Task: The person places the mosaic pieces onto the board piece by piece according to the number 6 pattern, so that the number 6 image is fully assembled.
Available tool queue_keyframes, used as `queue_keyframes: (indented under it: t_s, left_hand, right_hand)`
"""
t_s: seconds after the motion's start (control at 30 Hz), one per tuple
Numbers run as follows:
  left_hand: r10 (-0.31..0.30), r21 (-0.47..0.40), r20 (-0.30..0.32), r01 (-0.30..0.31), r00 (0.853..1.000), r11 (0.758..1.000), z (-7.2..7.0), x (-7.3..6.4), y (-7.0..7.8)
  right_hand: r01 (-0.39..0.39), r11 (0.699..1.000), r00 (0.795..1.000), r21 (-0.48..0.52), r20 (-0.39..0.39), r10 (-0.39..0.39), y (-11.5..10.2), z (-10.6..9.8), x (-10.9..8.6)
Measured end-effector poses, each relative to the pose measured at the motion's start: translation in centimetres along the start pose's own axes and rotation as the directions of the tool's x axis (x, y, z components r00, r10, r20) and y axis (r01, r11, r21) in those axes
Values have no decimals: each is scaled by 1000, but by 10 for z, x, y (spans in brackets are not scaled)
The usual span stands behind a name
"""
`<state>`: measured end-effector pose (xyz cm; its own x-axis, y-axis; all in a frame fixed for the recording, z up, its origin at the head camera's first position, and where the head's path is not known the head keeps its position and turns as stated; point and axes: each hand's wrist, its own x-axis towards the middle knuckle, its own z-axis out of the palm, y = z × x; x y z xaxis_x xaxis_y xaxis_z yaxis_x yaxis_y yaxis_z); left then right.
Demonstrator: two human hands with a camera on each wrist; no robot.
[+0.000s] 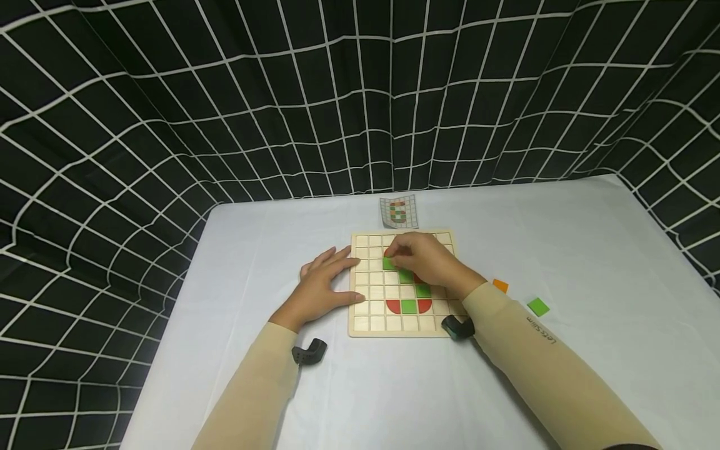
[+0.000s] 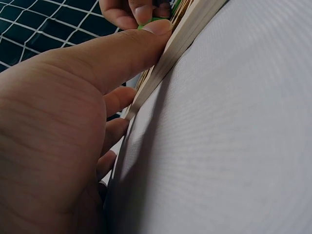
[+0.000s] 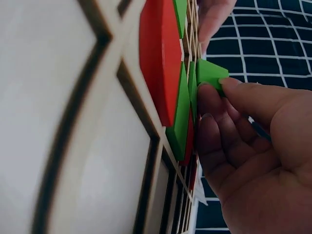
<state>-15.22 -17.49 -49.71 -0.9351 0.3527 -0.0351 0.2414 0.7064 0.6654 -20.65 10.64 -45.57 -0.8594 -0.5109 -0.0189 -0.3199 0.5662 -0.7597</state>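
A square wooden grid board (image 1: 365, 323) lies on the table. My right hand (image 1: 426, 257) is over its upper middle, pinching a green square tile (image 3: 210, 73) between thumb and fingertips. In the right wrist view the tile is tilted beside other pieces. On the lower part of the board, a green square (image 1: 409, 306) sits between two rounded red pieces (image 1: 394, 307). More green and red pieces stand above them, partly hidden by my right hand. My left hand (image 1: 325, 284) rests at the board's left edge, fingers spread and thumb touching the rim.
A small paper card (image 1: 399, 212) printed with a coloured grid pattern lies behind the board. To the right, near my sleeve, lie an orange piece (image 1: 500, 285) and a loose green square (image 1: 538, 306). Dark curtains (image 1: 337, 94) with white grid lines surround the white table (image 1: 253, 250).
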Motion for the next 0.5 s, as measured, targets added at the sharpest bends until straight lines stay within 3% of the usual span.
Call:
queue_keyframes:
  t_s: [0.5]
  left_hand:
    - [-4, 9, 7, 4, 1000, 1000, -1, -1, 2]
  right_hand:
    - [-33, 999, 999, -5, 21, 34, 3, -3, 2]
